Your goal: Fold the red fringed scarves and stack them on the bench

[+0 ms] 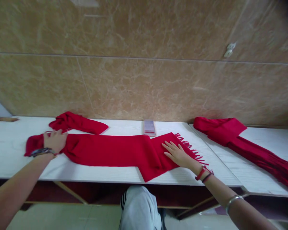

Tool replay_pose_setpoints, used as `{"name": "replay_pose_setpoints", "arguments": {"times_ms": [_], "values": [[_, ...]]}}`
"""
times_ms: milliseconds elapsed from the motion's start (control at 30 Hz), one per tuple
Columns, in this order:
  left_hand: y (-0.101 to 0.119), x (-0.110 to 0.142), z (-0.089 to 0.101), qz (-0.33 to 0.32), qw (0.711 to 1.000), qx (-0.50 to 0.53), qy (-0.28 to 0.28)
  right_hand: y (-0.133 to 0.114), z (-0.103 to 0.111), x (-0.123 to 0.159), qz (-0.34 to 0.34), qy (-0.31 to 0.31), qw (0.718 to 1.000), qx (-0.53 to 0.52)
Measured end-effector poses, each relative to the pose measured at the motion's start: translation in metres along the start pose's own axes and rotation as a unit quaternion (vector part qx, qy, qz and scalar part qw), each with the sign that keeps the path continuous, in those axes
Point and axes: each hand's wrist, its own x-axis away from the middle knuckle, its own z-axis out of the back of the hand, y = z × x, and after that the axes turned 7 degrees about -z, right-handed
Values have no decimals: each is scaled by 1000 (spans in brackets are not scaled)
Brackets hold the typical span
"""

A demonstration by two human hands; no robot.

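A long red scarf (108, 150) lies spread lengthwise along the white tabletop. Its right part folds over at an angle, and a fringe shows along that end. My left hand (54, 141) is closed on the scarf near its left end, where the cloth bunches and narrows; part of the fingers is hard to make out. Over the fringed end, my right hand (176, 154) rests flat on the cloth with its fingers spread, holding nothing.
A crumpled red cloth (79, 123) lies behind the scarf at left. Near the wall (144, 89) sits a small flat pack (149, 127). Another folded red scarf (254, 153) stretches across the right side of the white table (124, 174). My knee (139, 204) is below the front edge.
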Motion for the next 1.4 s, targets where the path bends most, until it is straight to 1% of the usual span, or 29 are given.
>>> {"name": "replay_pose_setpoints", "arguments": {"times_ms": [33,67,100,133,167,200,233,267,300,333,400,467,500,533,600,667,733,767,800,867,900,933,967,1033,1100,1167,1233,1300,1400], "values": [[28,-2,-4,4,999,23,35,2,-1,0,-9,4,1000,20],[59,-3,-7,-23,997,53,47,5,-2,1,-14,9,999,39],[91,-4,-10,-61,994,82,40,8,-3,2,-15,15,998,57],[121,-3,-13,-106,988,108,11,13,-4,4,-12,20,997,74],[147,-1,-16,-146,980,128,-37,20,-6,7,-10,25,996,89],[165,2,-19,-169,971,139,-94,29,-8,10,-9,31,994,104],[176,5,-23,-181,964,139,-136,41,-10,15,-8,36,992,120],[179,8,-27,-182,961,132,-161,54,-12,19,-7,39,990,136],[173,11,-31,-179,961,123,-171,68,-14,24,-7,41,988,151],[161,13,-35,-180,962,114,-173,83,-16,28,-6,42,985,166],[124,16,-43,-185,958,109,-188,110,-19,36,-16,43,981,188],[84,20,-47,-191,956,116,-192,131,-22,40,-39,50,979,195],[67,23,-47,-187,955,122,-194,138,-24,40,-47,54,978,194],[53,26,-46,-200,950,133,-198,143,-25,40,-49,55,979,190],[38,31,-41,-203,948,137,-203,146,-26,37,-44,52,982,176],[39,31,-31,-196,949,125,-212,142,-24,32,-52,45,985,159],[56,24,-18,-188,952,100,-218,134,-16,26,-84,40,985,145],[70,19,-11,-190,954,87,-216,128,-10,23,-101,42,984,141],[88,12,-4,-210,953,79,-204,120,-4,19,-111,49,983,137],[130,0,8,-246,953,77,-160,97,9,11,-100,81,984,121],[153,-6,12,-256,953,84,-137,81,14,7,-75,106,986,101],[177,-9,15,-264,951,94,-131,64,17,3,-42,124,989,65],[199,-11,15,-273,948,108,-122,46,18,1,8,128,991,23],[236,-11,11,-305,933,139,-133,11,15,-2,120,111,986,-42],[258,-7,1,-334,917,153,-157,-15,7,-2,180,87,976,-83],[268,-2,-10,-337,914,154,-164,-27,-2,-1,191,75,972,-116],[268,3,-17,-333,918,152,-156,-27,-9,-1,185,73,969,-145],[267,5,-21,-332,919,151,-149,-22,-11,-1,186,75,965,-167],[265,5,-21,-331,920,152,-145,-19,-7,-1,191,97,960,-178]]}}
